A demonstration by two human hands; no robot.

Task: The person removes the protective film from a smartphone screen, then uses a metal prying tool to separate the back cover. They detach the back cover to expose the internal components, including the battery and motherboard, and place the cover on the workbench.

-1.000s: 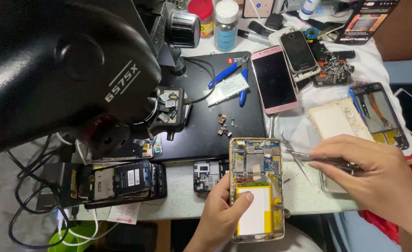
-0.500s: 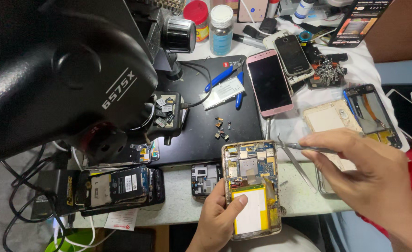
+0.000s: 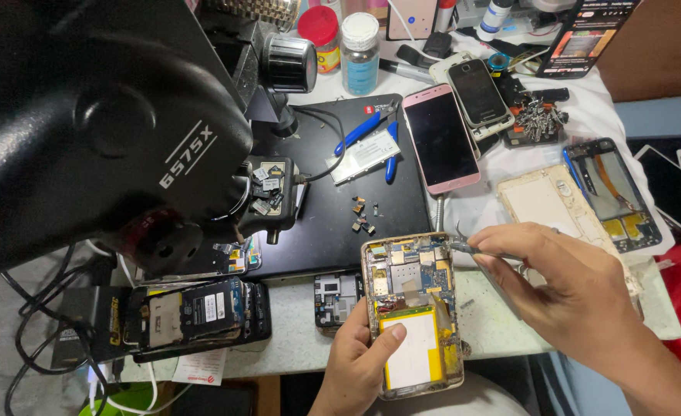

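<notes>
While the left hand (image 3: 359, 358) steadies the opened gold-framed phone with yellow battery (image 3: 411, 312) at the table's (image 3: 302, 339) near edge, the right hand's (image 3: 564, 296) fingers pinch thin metal tweezers (image 3: 464, 246) at its upper circuit board, a component-picking step that seemingly needs a fine, steady tip.

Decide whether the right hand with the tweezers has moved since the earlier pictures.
Yes. The right hand has moved left, bringing the tweezers from beyond the opened phone onto its right edge.
</notes>
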